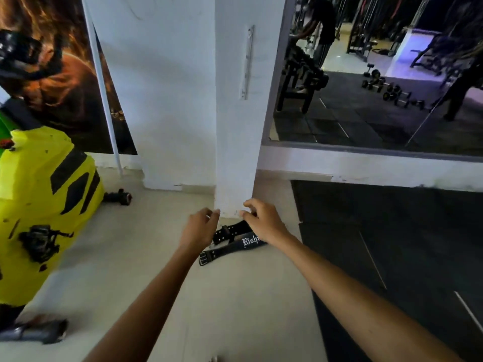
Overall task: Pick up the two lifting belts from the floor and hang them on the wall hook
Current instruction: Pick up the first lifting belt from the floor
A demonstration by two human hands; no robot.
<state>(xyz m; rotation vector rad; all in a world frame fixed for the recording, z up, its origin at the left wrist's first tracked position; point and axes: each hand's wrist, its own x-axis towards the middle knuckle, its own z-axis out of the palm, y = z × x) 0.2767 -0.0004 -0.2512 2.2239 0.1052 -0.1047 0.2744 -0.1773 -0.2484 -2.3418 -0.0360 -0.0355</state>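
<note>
Two black lifting belts lie on the pale floor at the foot of a white pillar. The nearer belt (230, 250) has a metal buckle at its left end and white lettering. The farther belt (230, 232) lies just behind it, studded with rivets. My left hand (198, 228) reaches out above the belts' left side, fingers apart and empty. My right hand (261, 220) hovers over their right ends, fingers curled but holding nothing, hiding part of both belts. A white hook rail (247, 61) is fixed vertically on the pillar, high above the belts.
A yellow-green machine housing (44, 205) stands at the left. A small dark dumbbell (119, 197) lies by the wall behind it. A large wall mirror (379, 74) is at the right, with black rubber flooring (392, 244) below it. A grey object (34, 331) lies bottom left.
</note>
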